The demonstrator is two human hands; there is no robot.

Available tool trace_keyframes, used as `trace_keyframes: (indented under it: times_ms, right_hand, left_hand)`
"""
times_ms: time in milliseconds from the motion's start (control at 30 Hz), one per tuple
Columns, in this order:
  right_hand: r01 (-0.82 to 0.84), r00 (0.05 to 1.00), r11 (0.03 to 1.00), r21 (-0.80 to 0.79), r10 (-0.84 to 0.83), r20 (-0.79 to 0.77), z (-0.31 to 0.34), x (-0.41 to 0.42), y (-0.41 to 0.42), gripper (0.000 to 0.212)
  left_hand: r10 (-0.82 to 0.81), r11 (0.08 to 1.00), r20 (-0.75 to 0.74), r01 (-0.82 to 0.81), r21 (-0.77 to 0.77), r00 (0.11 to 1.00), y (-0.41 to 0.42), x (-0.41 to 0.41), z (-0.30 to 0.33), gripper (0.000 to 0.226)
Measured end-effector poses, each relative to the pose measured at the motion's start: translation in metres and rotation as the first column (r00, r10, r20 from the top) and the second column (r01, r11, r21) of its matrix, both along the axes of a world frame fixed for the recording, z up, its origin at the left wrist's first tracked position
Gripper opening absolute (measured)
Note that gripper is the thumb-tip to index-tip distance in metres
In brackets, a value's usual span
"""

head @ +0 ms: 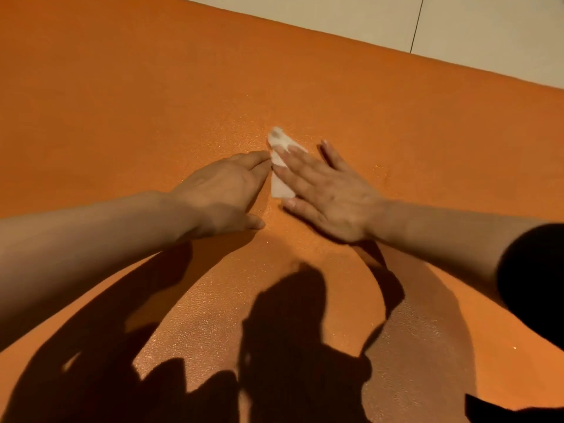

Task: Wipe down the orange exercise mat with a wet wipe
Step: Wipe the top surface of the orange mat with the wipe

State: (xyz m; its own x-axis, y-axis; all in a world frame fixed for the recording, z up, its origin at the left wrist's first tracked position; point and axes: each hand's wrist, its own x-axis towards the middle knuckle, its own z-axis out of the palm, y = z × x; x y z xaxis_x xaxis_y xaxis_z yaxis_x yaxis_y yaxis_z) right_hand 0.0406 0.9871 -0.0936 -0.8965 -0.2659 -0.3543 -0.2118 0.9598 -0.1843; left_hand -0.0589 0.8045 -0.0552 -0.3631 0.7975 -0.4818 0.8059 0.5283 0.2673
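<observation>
The orange exercise mat (152, 87) fills almost the whole view, its textured surface glinting near the middle. A small white wet wipe (278, 141) lies on it at the centre. My right hand (329, 190) lies flat with straight fingers pressing on the wipe, covering its middle part. My left hand (222, 190) rests flat on the mat just to the left, its fingertips touching the wipe's left edge.
A pale tiled floor (396, 22) shows beyond the mat's far edge at the top right. Dark shadows of my arms and hands fall across the near part of the mat. A dark sleeve (534, 270) covers my right upper arm.
</observation>
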Motion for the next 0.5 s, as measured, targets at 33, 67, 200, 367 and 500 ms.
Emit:
trace_keyframes:
  times_ms: [33,67,200,367,500]
  right_hand:
    - [0.016,1.000,1.000,0.026,-0.015,-0.012,-0.002,-0.009,0.012,0.070]
    - [0.049,0.999,0.998,0.047,-0.048,-0.018,-0.003,-0.015,0.023,0.070]
    - [0.216,0.976,0.975,0.050,-0.215,-0.021,0.000,-0.001,0.041,0.077]
    - [0.205,0.979,0.978,-0.044,-0.204,0.029,0.004,0.008,0.006,0.080]
    - [0.116,0.990,0.993,0.016,-0.114,-0.081,-0.007,-0.042,0.029,0.074]
  left_hand:
    - [0.004,1.000,-0.009,-0.004,-0.004,1.000,0.003,-0.002,0.000,0.097]
    - [0.005,1.000,-0.018,-0.005,-0.009,1.000,0.005,-0.004,0.000,0.097]
    - [0.008,1.000,-0.032,-0.008,-0.022,0.999,0.010,-0.012,-0.003,0.098]
    - [0.017,1.000,-0.050,-0.017,-0.006,0.999,0.017,-0.023,-0.006,0.100]
    - [0.011,1.000,-0.067,-0.009,0.027,0.998,0.031,-0.026,-0.011,0.100]
